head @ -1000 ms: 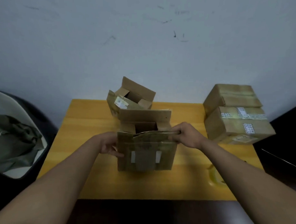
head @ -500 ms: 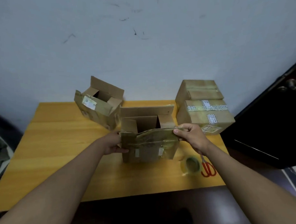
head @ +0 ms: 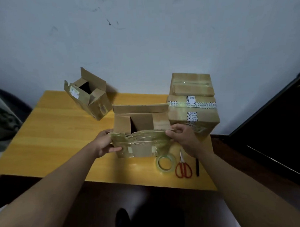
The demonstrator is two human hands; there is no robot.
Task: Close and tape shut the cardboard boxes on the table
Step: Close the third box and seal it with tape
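An open cardboard box [head: 141,123] stands mid-table, its far flap upright and both side flaps folded partly in. My left hand [head: 105,143] grips the left end of its near flap [head: 143,139], which is covered in shiny old tape. My right hand [head: 182,136] pinches the right end of that flap. A roll of clear tape [head: 165,162] lies flat on the table just right of the box front. A second open box [head: 88,94] sits tilted at the back left.
Two taped boxes [head: 193,108] are stacked at the back right against the wall. Red-handled scissors [head: 183,167] and a dark pen [head: 197,167] lie beside the tape roll. The yellow table [head: 53,133] ends close to me. Dark furniture stands to the right.
My head turned right and lower, bringing the tape roll, scissors and pen fully into view. Both hands kept hold of the near flap, which now leans slightly outward.
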